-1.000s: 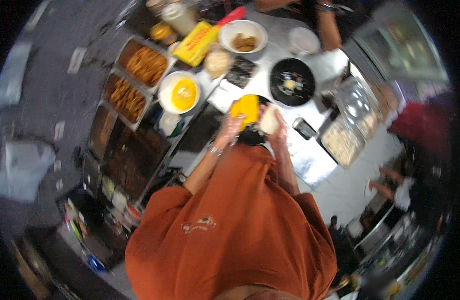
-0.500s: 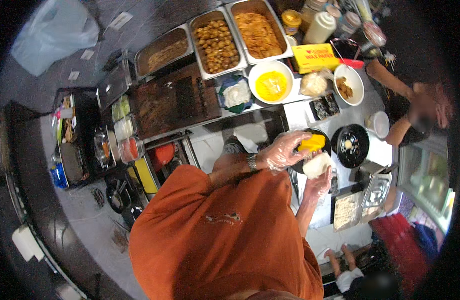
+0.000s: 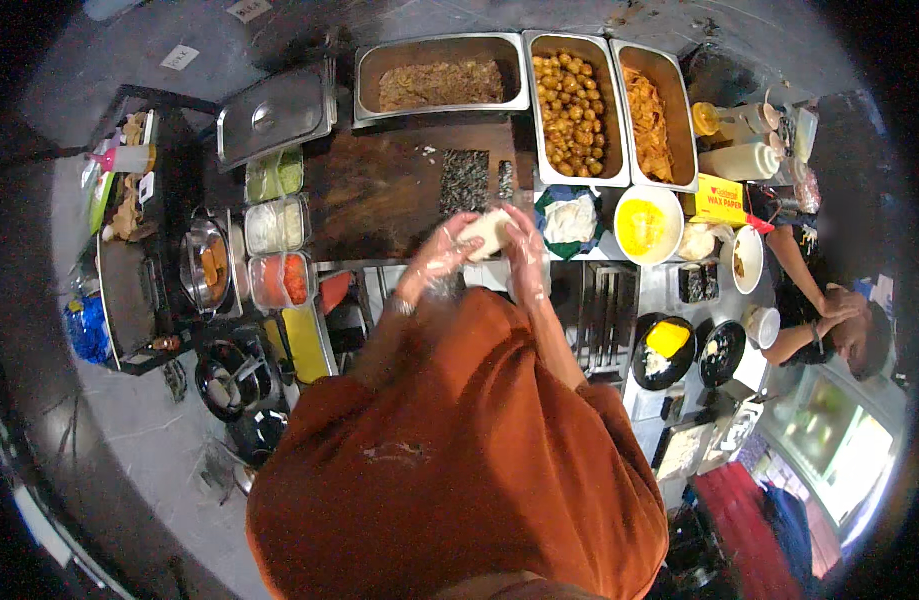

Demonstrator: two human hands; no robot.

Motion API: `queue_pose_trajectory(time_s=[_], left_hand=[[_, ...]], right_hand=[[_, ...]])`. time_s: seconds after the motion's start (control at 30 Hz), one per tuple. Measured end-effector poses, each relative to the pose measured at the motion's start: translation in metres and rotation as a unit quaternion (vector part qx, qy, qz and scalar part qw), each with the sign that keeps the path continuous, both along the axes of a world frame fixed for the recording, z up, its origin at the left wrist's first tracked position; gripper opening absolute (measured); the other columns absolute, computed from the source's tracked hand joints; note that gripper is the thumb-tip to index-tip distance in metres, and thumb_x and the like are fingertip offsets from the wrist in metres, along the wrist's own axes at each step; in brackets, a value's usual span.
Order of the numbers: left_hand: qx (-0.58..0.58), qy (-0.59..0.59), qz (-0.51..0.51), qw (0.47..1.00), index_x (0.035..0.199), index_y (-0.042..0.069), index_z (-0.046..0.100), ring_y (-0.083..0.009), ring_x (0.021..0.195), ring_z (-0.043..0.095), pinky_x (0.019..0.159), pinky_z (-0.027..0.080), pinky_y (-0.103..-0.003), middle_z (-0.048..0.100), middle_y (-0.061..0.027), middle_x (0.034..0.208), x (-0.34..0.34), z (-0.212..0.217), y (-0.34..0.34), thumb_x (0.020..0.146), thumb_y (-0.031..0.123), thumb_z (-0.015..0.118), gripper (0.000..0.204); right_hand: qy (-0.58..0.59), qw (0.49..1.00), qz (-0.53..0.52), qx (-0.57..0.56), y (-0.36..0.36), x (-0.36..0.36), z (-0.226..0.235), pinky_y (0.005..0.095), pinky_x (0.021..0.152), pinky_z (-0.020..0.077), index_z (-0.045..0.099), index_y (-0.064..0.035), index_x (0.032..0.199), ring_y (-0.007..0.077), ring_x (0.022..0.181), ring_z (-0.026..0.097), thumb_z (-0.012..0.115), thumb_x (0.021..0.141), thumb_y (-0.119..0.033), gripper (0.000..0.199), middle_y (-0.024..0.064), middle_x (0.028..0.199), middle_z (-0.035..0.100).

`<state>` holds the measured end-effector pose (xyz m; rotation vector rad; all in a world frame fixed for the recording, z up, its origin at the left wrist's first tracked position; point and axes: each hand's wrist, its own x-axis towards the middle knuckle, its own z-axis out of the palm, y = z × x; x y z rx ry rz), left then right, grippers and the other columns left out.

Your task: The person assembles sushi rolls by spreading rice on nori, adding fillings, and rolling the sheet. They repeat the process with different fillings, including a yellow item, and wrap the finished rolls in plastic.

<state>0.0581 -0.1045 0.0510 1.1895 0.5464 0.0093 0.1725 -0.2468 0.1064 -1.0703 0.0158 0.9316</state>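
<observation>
In clear plastic gloves, my left hand (image 3: 441, 252) and my right hand (image 3: 525, 256) hold a white rice patty (image 3: 487, 233) between them, fingers closed round its sides. They are over the near edge of a dark wooden cutting board (image 3: 369, 195). Just beyond the rice, a dark seaweed sheet (image 3: 465, 180) lies flat on the board, with a narrow seaweed strip (image 3: 505, 180) to its right. Far to the right, a yellow mould (image 3: 669, 338) rests in a black pan (image 3: 651, 376) with loose rice bits.
Steel pans of minced filling (image 3: 441, 82), small round brown pieces (image 3: 569, 115) and orange filling (image 3: 647, 125) line the back. A white bowl of yellow liquid (image 3: 644, 225) and a cloth (image 3: 569, 218) stand right. Small tubs (image 3: 277, 228) sit left. A co-worker's hands (image 3: 841, 318) show far right.
I have turned left from the pans to the cutting board, carrying the rice patty. My left hand has let go of the yellow mould, now in the black pan, and also grips the rice.
</observation>
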Motion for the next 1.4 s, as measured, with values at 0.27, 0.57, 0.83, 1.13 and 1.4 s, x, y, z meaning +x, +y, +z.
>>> queue_pose_trajectory(time_s=[0.27, 0.57, 0.83, 1.13, 1.4], left_hand=[[0.251, 0.057, -0.228, 0.939, 0.132, 0.002, 0.059, -0.019, 0.104, 0.064, 0.089, 0.055, -0.034, 0.068, -0.0104, 0.119, 0.016, -0.023, 0.103, 0.091, 0.014, 0.075, 0.045], [0.462, 0.032, -0.158, 0.872, 0.136, 0.003, 0.058, -0.0281, 0.113, 0.063, 0.097, 0.053, -0.038, 0.064, -0.018, 0.123, 0.003, -0.009, 0.083, 0.079, 0.01, 0.081, 0.062], [0.432, -0.031, -0.099, 0.896, 0.142, 0.003, 0.052, -0.0387, 0.115, 0.054, 0.101, 0.048, -0.043, 0.053, -0.0185, 0.122, -0.012, -0.023, 0.081, 0.067, 0.008, 0.087, 0.082], [0.469, -0.064, -0.109, 0.874, 0.133, 0.005, 0.06, -0.0353, 0.11, 0.056, 0.097, 0.05, -0.042, 0.053, -0.0158, 0.116, -0.001, -0.031, 0.082, 0.071, 0.011, 0.088, 0.069], [0.529, -0.065, -0.069, 0.843, 0.115, 0.008, 0.068, -0.0365, 0.113, 0.059, 0.104, 0.045, -0.049, 0.068, -0.0122, 0.119, -0.029, -0.091, 0.08, 0.078, 0.025, 0.084, 0.044]], right_hand=[[-0.007, 0.993, 0.045, -0.109, 0.039, -0.004, -0.084, 0.0325, 0.098, 0.0484, 0.064, -0.0082, 0.136, 0.0196, 0.112, 0.063, 0.065, 0.092, -0.02, 0.046, 0.0089, 0.127, 0.068], [-0.346, 0.898, 0.133, -0.237, 0.037, 0.006, -0.087, 0.039, 0.101, 0.0505, 0.06, -0.0018, 0.134, 0.0297, 0.117, 0.064, 0.071, 0.082, -0.006, 0.053, 0.0183, 0.123, 0.069], [-0.618, 0.695, 0.262, -0.257, 0.03, 0.034, -0.108, 0.0497, 0.097, 0.05, 0.055, -0.0073, 0.139, 0.0438, 0.114, 0.061, 0.071, 0.078, -0.007, 0.062, 0.0219, 0.128, 0.062], [-0.551, 0.739, 0.196, -0.334, 0.037, 0.024, -0.097, 0.052, 0.087, 0.0512, 0.061, -0.0042, 0.133, 0.0428, 0.096, 0.067, 0.069, 0.079, -0.005, 0.054, 0.0285, 0.103, 0.068], [-0.453, 0.796, 0.278, -0.291, 0.038, -0.025, -0.12, 0.0492, 0.071, 0.0535, 0.046, 0.0009, 0.145, 0.0396, 0.077, 0.067, 0.059, 0.097, -0.019, 0.054, 0.0249, 0.09, 0.068]])
